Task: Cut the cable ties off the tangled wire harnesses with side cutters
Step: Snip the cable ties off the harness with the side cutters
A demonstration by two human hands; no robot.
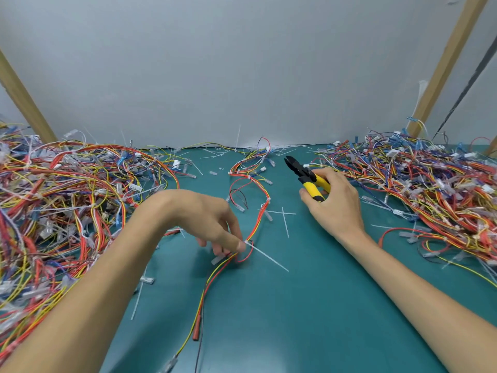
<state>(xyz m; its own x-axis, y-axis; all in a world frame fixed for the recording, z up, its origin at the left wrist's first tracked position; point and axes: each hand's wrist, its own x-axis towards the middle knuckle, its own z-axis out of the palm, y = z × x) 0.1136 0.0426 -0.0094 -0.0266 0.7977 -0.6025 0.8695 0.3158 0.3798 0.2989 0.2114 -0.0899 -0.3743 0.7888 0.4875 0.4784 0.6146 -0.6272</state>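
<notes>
One red-and-yellow wire harness (pixel 259 219) lies stretched along the middle of the green mat (pixel 309 305). My left hand (pixel 212 222) pinches it near a white cable tie (pixel 265 254), whose long tail sticks out to the right over the mat. My right hand (pixel 333 205) grips the yellow-and-black side cutters (pixel 306 175) by the handles, off to the upper right of the tie. The black jaws point up and left, with only a slight gap between them, well away from the harness.
A big heap of tangled harnesses (pixel 61 200) covers the left side, and a second heap (pixel 430 184) fills the right. Cut tie tails (pixel 285 220) and clear connector sleeves lie scattered on the mat. A grey wall and two wooden posts stand behind.
</notes>
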